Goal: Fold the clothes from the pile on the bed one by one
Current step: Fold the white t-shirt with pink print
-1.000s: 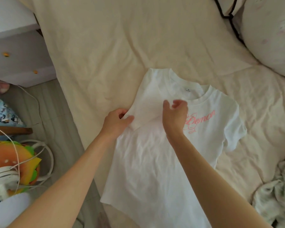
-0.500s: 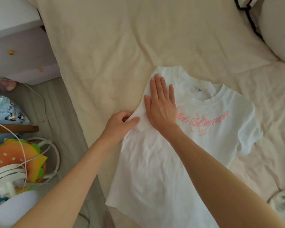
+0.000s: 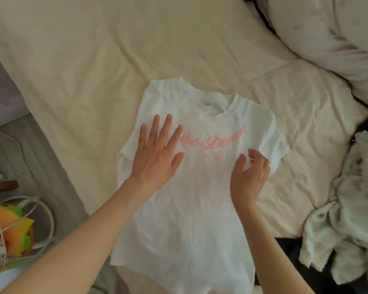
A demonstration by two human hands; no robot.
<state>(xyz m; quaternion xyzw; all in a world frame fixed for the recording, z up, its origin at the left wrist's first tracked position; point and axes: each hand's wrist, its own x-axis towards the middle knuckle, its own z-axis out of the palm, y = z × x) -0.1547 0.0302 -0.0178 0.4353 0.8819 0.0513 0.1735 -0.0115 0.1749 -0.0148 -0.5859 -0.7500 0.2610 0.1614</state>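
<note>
A white T-shirt [image 3: 191, 219] with pink script lettering lies face up on the cream bedsheet [image 3: 83, 60], its collar pointing away from me. Its left sleeve is folded in over the front. My left hand [image 3: 157, 153] presses flat on that folded part, fingers straight and spread. My right hand [image 3: 250, 172] hovers over the shirt's right side near the other sleeve, fingers loosely curled and holding nothing. A crumpled pile of pale clothes [image 3: 346, 215] lies at the right edge of the bed.
A large pillow [image 3: 336, 32] fills the upper right corner. Left of the bed is grey floor with a colourful burger-shaped cushion [image 3: 11, 234], white cords and a white cabinet [image 3: 0, 96]. A dark garment [image 3: 289, 249] lies under the pile.
My right hand left the folded left sleeve and moved across to the shirt's right side. My left hand let go of the sleeve edge and now lies flat on the fold. The view shifted right.
</note>
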